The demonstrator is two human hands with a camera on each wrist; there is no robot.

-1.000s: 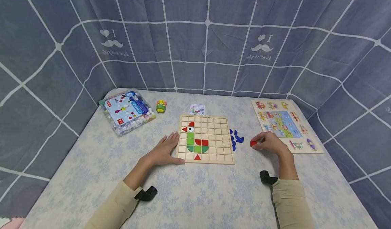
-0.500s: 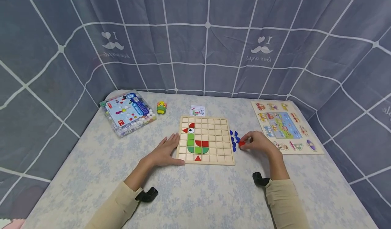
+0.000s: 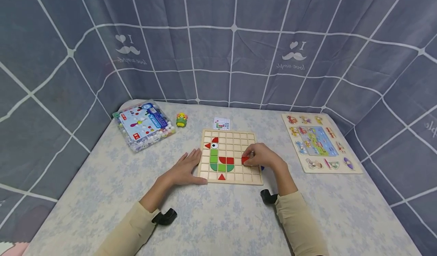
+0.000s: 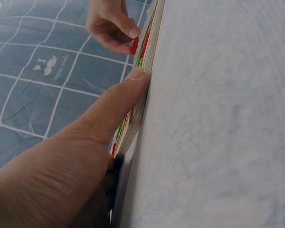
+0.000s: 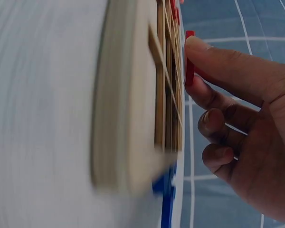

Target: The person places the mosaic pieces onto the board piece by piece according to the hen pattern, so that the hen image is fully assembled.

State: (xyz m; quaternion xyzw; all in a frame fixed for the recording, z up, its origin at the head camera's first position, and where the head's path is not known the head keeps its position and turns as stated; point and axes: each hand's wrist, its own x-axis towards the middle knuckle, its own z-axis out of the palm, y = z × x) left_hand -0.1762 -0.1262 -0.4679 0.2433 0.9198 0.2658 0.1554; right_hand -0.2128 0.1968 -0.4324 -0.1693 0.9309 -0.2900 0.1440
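Note:
A wooden grid board (image 3: 239, 146) lies on the table, with red, green and white tiles set in its left cells in a bird-like shape. My left hand (image 3: 184, 168) rests at the board's left edge, fingers spread and thumb along the near corner; the left wrist view shows the thumb (image 4: 118, 102) against the rim. Over the board's right half, my right hand (image 3: 263, 156) pinches a red tile (image 5: 190, 59) between thumb and finger, just above the cells. Blue pieces (image 5: 166, 190) lie past the board's right edge, mostly hidden by the right hand in the head view.
A small picture card (image 3: 221, 123) lies behind the board. A clear box of beads (image 3: 143, 125) and a small toy figure (image 3: 181, 120) stand at back left. At right lies a wooden picture puzzle (image 3: 321, 144). A grey curtain (image 3: 218, 47) hangs behind the table.
The right hand has carried the red tile leftward from the table at right, past the blue pieces, to over the board. The left hand has stayed in place.

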